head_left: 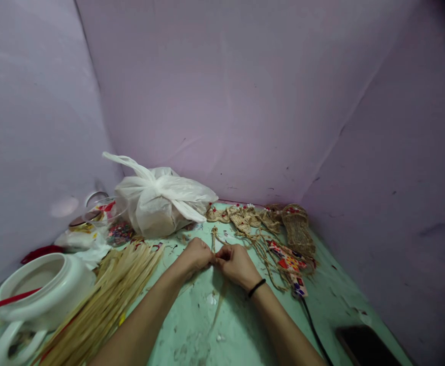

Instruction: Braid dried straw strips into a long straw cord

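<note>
My left hand point(198, 254) and my right hand point(236, 263) meet at the middle of the table, their fingertips pinched together. Between them is a short piece of tan twine point(214, 237), its looped upper end showing just beyond my fingers. A thin pale strip of fibre point(218, 307) trails down from under my hands toward me. My fingers cover the exact spot where the strands meet. A dark band circles my right wrist. Knotted twine work with red and white beads point(241, 217) lies beyond my right hand, its loose cords reaching close to it.
On the left lie a bundle of straw-coloured strips point(119, 290), a white pot point(43, 290) and a tub of beads point(119, 231). A tied plastic bag point(161, 195) rests against the wall. Right are a twine roll point(299, 231), a patterned cloth-like piece point(289, 264) and a phone point(365, 345).
</note>
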Motion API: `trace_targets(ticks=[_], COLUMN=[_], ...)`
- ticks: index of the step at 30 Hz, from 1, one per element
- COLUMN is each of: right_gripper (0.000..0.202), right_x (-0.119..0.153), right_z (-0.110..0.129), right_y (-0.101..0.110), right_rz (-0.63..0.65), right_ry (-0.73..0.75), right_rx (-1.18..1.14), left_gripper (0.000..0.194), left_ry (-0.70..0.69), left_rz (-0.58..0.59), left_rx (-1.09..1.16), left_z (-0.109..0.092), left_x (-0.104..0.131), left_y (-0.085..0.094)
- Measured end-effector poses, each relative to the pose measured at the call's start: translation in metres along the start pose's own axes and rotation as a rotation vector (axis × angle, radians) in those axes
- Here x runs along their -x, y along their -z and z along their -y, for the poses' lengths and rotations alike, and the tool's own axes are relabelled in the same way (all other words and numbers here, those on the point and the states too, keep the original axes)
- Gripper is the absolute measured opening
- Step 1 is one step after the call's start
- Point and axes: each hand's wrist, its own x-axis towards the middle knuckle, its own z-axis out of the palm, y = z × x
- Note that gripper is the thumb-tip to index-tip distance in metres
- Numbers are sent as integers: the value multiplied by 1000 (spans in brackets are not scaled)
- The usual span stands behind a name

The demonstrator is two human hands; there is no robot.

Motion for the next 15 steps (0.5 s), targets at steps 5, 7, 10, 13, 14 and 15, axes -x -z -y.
trace_targets(ticks=[5,7,10,13,14,15], right_gripper=[9,13,16,14,14,14], right_x=[3,3,3,4,4,4], right_z=[7,6,5,5,5,5], right_y=[10,10,8,5,5,5], right_rz=[6,54,117,144,147,150], right_ry=[-175,-241,-271,-257,-253,-250], right_rx=[106,16,-115,-159,-161,-163], left_gripper=[15,14,18,22,21,21], left_ry=[7,19,79,126,126,125], left_rz=[-46,-35,-8,20,26,31], left_rx=[9,22,79,137,145,150], left_z=[4,0,-7,-11,-12,-12], left_x=[-4,-2,4,8,9,9], left_y=[-5,-5,-3,0,1,2])
